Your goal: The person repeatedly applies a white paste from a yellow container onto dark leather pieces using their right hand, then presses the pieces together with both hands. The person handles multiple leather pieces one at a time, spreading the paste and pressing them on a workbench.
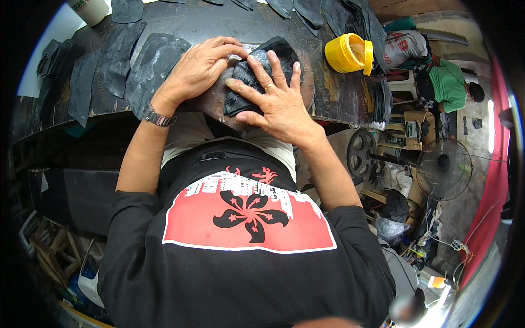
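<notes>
A folded black leather-like piece point(285, 50) with a shiny, greyish patch lies on a worn brown slab point(217, 104) at the table's near edge. My right hand point(281, 104) presses down on it, fingers spread wide. From the left, my left hand point(199, 71) meets the piece's upper left edge with bent fingers drawn together; the fingertips come close to my right index finger. What lies under the left fingers is partly hidden. Just left of that hand, a large dark cut piece point(153, 68) with whitish smears lies flat.
Several dark cut pieces point(115, 65) lie along the table's left and far side. A yellow tub point(343, 53), tipped toward the right, stands beyond my right hand. Stacked dark sheets point(361, 22) sit at the far right. A fan point(443, 164) and a person in green point(448, 85) are off to the right.
</notes>
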